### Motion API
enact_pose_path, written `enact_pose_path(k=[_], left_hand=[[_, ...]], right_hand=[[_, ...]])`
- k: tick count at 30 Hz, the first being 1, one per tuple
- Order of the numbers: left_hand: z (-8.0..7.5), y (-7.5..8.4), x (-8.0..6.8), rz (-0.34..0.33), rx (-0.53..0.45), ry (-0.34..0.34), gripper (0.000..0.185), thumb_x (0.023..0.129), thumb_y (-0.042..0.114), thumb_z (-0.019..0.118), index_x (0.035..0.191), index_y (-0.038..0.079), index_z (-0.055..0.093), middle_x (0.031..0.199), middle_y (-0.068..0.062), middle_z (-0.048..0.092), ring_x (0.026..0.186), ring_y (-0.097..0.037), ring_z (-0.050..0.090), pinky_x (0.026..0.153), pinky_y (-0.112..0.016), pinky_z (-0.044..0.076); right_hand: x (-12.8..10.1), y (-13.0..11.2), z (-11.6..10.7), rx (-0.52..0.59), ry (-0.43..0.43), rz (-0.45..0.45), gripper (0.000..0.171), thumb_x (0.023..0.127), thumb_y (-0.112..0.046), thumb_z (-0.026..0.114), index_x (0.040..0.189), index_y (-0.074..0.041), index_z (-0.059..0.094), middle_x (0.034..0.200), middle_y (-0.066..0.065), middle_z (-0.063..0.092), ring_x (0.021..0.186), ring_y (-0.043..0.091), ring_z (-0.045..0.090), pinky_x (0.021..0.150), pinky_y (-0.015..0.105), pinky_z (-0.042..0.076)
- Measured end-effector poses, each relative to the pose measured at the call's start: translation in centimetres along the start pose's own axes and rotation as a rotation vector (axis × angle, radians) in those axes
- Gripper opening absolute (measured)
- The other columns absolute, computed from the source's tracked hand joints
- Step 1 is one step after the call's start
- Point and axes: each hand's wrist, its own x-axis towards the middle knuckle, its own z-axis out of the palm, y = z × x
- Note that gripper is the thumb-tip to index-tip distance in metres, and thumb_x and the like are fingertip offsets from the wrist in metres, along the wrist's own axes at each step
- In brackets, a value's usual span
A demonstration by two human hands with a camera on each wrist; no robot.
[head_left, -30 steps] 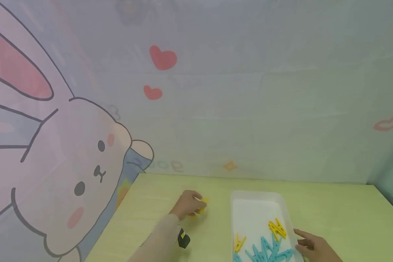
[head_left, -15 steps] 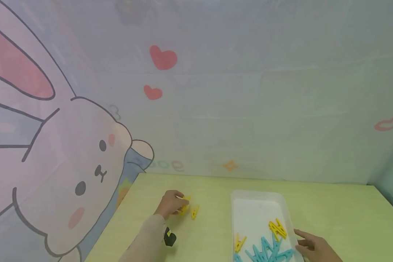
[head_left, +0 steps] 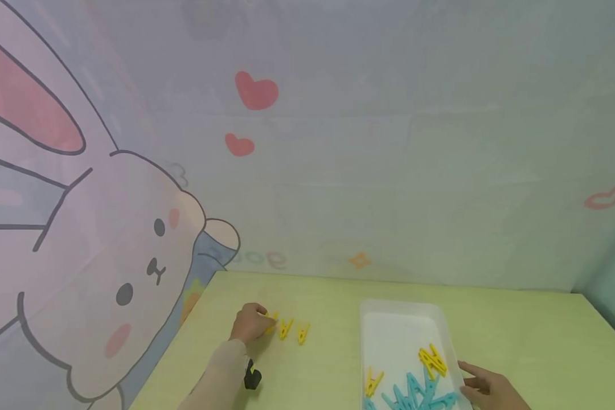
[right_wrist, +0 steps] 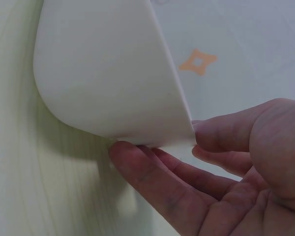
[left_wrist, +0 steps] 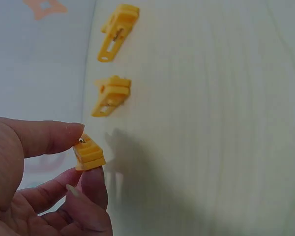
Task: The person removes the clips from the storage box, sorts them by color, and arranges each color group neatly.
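My left hand (head_left: 251, 324) pinches a yellow clothespin (left_wrist: 90, 155) between thumb and fingers, low over the left part of the table. To its right, two more yellow clothespins lie in a row: the nearer one (head_left: 285, 329), then another (head_left: 303, 333). A white tray (head_left: 389, 319) stands right of centre, holding light-blue clothespins (head_left: 415, 393) and several yellow ones (head_left: 433, 360). On the tray's right side, my right hand (head_left: 494, 387) holds the wall with thumb and fingertips; the right wrist view shows the thumb at the rim and the fingers lower down.
The pale green table (head_left: 333, 353) ends at a curtain (head_left: 441, 171) printed with a rabbit and hearts. A black device (head_left: 253, 376) sits at my left wrist. The lower end of the tray runs out of the head view.
My left hand has moved left in steps. Two yellow clothespins now lie apart on the table to its right, and it holds another. The right hand stays at the tray.
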Motion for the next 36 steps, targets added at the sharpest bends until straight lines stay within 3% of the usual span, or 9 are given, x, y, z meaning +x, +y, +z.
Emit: enact_pose_path(k=[6, 15, 22, 36], left_hand=[[-0.1, -0.7, 0.0, -0.027, 0.039, 0.034, 0.038, 0.077, 0.013, 0.073, 0.110, -0.004, 0.065, 0.095, -0.013, 0.068, 0.071, -0.024, 0.060, 0.062, -0.039, 0.051], [0.1, -0.5, 0.1, -0.029, 0.080, 0.062, 0.038, 0.076, 0.010, 0.073, 0.111, -0.004, 0.065, 0.105, -0.019, 0.067, 0.083, -0.030, 0.063, 0.070, -0.045, 0.053], [0.0, -0.6, 0.1, -0.019, 0.080, 0.079, 0.040, 0.077, 0.011, 0.074, 0.112, -0.005, 0.064, 0.103, -0.019, 0.066, 0.078, -0.029, 0.061, 0.068, -0.045, 0.053], [-0.2, -0.2, -0.2, -0.052, 0.108, 0.091, 0.042, 0.082, 0.021, 0.075, 0.112, -0.005, 0.062, 0.102, -0.018, 0.065, 0.079, -0.029, 0.061, 0.068, -0.046, 0.052]], right_hand=[[0.1, 0.0, 0.0, -0.052, 0.001, 0.010, 0.057, 0.091, -0.011, 0.070, 0.138, 0.012, 0.046, 0.108, 0.025, 0.067, 0.095, 0.035, 0.067, 0.077, 0.046, 0.056], [0.8, -0.5, -0.9, -0.052, -0.002, -0.025, 0.057, 0.091, -0.009, 0.070, 0.138, 0.013, 0.045, 0.108, 0.026, 0.067, 0.096, 0.037, 0.066, 0.078, 0.046, 0.055], [1.2, -0.9, -1.2, -0.051, -0.010, -0.088, 0.054, 0.092, -0.005, 0.068, 0.136, 0.015, 0.045, 0.107, 0.027, 0.067, 0.096, 0.039, 0.066, 0.079, 0.047, 0.056], [1.4, -1.0, -1.2, -0.073, -0.028, -0.026, 0.059, 0.093, -0.014, 0.069, 0.139, 0.013, 0.044, 0.109, 0.026, 0.066, 0.100, 0.039, 0.065, 0.077, 0.045, 0.056]])
